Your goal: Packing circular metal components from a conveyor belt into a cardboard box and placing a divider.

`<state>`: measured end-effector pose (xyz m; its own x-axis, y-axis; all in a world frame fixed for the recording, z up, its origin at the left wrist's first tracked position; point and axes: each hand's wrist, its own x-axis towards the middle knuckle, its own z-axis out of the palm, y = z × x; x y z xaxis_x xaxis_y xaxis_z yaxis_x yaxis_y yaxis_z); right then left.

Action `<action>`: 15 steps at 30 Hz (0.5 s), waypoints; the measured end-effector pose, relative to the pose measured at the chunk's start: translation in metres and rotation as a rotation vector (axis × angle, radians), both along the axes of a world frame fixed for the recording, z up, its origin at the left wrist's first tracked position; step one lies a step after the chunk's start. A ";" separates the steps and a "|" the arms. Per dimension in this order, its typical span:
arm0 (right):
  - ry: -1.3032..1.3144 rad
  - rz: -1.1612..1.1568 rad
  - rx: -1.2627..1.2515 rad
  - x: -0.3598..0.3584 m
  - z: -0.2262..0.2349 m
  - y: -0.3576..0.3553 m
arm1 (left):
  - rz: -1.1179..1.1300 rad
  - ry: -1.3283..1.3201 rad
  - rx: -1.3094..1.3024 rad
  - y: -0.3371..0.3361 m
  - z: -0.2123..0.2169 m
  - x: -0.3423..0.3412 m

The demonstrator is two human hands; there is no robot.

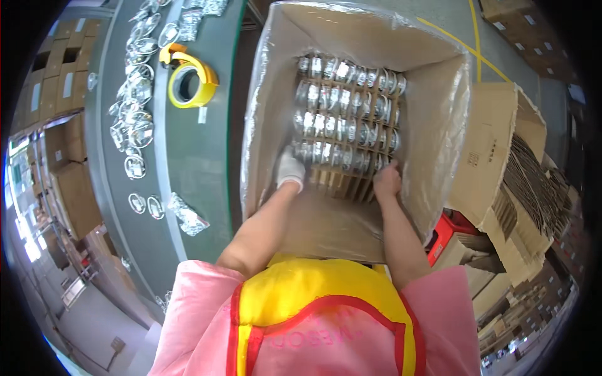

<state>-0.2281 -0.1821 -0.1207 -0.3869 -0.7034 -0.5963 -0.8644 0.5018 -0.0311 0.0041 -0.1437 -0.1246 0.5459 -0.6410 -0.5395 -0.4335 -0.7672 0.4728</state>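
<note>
Both my hands reach down into a large cardboard box (357, 232) lined with clear plastic. Inside it, a brown cardboard divider (335, 183) holds several rows of clear-bagged coiled cables (338, 97); its nearest row of slots has no bags in it. My left hand (290, 169), in a white glove, is at the left end of the nearest filled row, its fingers hard to make out. At the right end, my bare right hand (387, 180) is closed with bent fingers on the divider's edge.
Left of the box runs a green conveyor belt (194, 144) with many bagged cable coils (135, 94). A yellow tape dispenser (193, 84) lies on it. To the right stand an open carton of cardboard dividers (533, 182) and a red bin (448, 235).
</note>
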 end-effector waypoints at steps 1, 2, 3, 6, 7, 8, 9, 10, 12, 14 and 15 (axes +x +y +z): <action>0.014 0.001 -0.003 -0.005 -0.009 0.003 | -0.062 -0.039 0.035 0.001 -0.003 0.002; 0.013 0.023 0.029 -0.012 -0.020 0.009 | -0.092 -0.078 0.113 -0.010 0.014 -0.009; 0.010 0.046 0.061 -0.021 -0.029 0.013 | -0.122 -0.118 0.190 -0.022 0.032 -0.019; 0.008 -0.014 0.047 -0.011 -0.020 0.001 | -0.465 -0.108 0.148 -0.016 0.007 -0.010; 0.018 -0.057 0.041 -0.012 -0.019 0.000 | -0.628 -0.079 0.179 -0.018 0.011 -0.013; 0.027 -0.055 0.040 -0.013 -0.017 0.002 | -0.685 -0.060 0.176 -0.016 0.016 -0.017; 0.054 -0.067 -0.048 -0.013 -0.014 0.009 | -0.742 -0.040 0.172 -0.013 0.022 -0.021; 0.075 -0.069 -0.136 -0.011 -0.008 0.012 | -0.731 -0.034 0.168 -0.010 0.020 -0.021; -0.040 -0.190 -0.088 -0.001 0.020 0.009 | -0.732 -0.034 0.201 0.000 0.012 -0.018; -0.136 -0.333 -0.050 -0.012 0.027 0.014 | -0.707 0.009 0.262 -0.011 0.019 -0.026; -0.141 -0.309 -0.110 -0.025 0.015 0.024 | -0.686 0.040 0.333 -0.015 0.022 -0.031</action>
<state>-0.2536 -0.1586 -0.1056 -0.5105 -0.6291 -0.5862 -0.6556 0.7259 -0.2081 -0.0266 -0.1589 -0.1027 0.0599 -0.6297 -0.7745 -0.8519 -0.4367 0.2891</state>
